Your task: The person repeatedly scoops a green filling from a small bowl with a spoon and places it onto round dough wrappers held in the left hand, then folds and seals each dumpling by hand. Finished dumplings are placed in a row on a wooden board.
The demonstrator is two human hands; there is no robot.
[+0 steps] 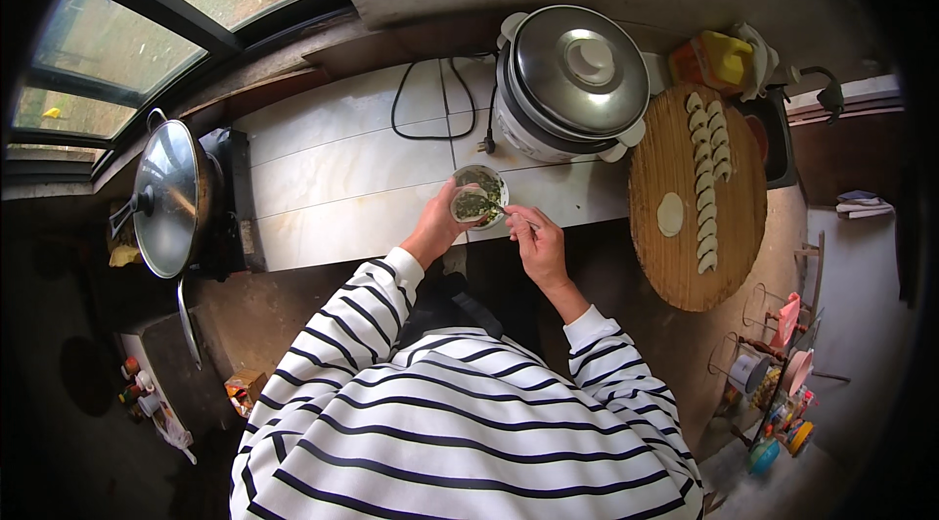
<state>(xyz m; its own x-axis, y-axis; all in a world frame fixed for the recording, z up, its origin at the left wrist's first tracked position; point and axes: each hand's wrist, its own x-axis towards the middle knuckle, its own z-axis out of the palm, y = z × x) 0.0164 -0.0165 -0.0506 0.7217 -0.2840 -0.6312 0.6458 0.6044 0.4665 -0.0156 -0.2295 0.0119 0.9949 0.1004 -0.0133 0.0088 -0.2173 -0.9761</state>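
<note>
On the palm and fingers of my left hand [438,221] lies a round dough wrapper, with a mound of chopped green filling [472,204] on it. My right hand [538,245] grips a thin utensil [519,218], whose tip touches the filling. Directly behind the wrapper a white bowl [501,177] with more of the green filling stands on the tiled counter. To the right, a round wooden board [660,263] carries two rows of folded dumplings [706,198] and one flat dough wrapper [670,215].
A large electric cooker [579,80] with a metal lid stands behind the bowl, its black cord [396,113] looped on the white tiles [323,175]. At left is a wok with a glass lid [167,201]. A yellow and red jug [715,59] sits behind the board.
</note>
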